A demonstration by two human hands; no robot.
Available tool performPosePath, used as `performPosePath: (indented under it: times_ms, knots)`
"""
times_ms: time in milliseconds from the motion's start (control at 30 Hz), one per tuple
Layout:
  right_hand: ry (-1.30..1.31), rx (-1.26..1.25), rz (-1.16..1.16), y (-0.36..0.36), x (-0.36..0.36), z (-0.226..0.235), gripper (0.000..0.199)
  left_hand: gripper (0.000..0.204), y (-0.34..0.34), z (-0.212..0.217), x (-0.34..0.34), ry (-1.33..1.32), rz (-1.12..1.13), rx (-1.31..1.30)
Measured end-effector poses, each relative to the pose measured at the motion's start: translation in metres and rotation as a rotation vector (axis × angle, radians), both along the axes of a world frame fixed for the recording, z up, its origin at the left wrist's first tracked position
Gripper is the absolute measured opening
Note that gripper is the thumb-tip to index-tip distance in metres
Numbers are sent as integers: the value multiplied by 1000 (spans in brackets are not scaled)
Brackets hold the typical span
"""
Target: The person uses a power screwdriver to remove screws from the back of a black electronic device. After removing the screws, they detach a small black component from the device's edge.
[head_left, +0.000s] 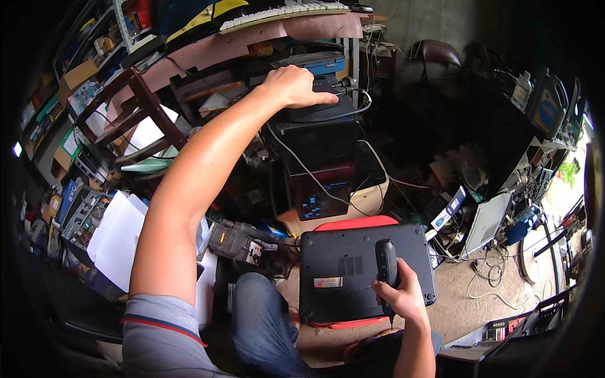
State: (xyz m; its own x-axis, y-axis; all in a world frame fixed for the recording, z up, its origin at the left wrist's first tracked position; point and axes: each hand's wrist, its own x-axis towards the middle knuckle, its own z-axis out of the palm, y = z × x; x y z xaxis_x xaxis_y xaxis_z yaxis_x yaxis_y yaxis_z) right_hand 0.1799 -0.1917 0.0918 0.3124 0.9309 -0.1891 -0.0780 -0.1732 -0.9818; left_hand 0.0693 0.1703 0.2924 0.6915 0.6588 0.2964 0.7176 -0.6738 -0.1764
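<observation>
My left arm stretches far forward, and my left hand (290, 87) rests at a flat black box (324, 91) on top of a black computer tower (318, 151). Its thumb points right across the box. The other fingers curl down on the far side, and what they hold is hidden. Closer to me, a black laptop (340, 252) lies with its underside up on a red stool (356, 222). Over the laptop's right part, my right hand (403, 293) is closed round a black electric screwdriver (386, 268), whose thin tip points toward me.
A grey cable (302, 167) loops down the tower's front. Left of the laptop stands a black tool case (246, 242), by white paper sheets (120, 230). A wooden frame (135, 113) and a blue box (321, 63) are farther back. Loose cables (491, 277) and electronics clutter the right side.
</observation>
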Motion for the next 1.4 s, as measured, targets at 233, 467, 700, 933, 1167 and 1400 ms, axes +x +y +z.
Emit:
performPosePath:
  times_ms: [233, 467, 700, 933, 1167, 1400]
  knots:
    - [38, 14, -26, -5, 8, 6, 25, 84, 9, 5, 0, 107, 76, -37]
    - [34, 7, -19, -5, 9, 5, 25, 72, 16, 3, -22, 78, 83, -25]
    - [20, 17, -25, -1, 8, 5, 26, 62, 8, -6, 6, -67, 72, -90]
    - [46, 13, -18, 2, 9, 3, 27, 47, 8, -34, 65, -188, -147, -53]
    - [76, 49, -7, -6, 9, 7, 26, 32, 47, -36, 63, -62, -459, 344]
    - [99, 51, -1, -4, 6, 0, 30, 33, 55, -58, 63, -70, -465, 264]
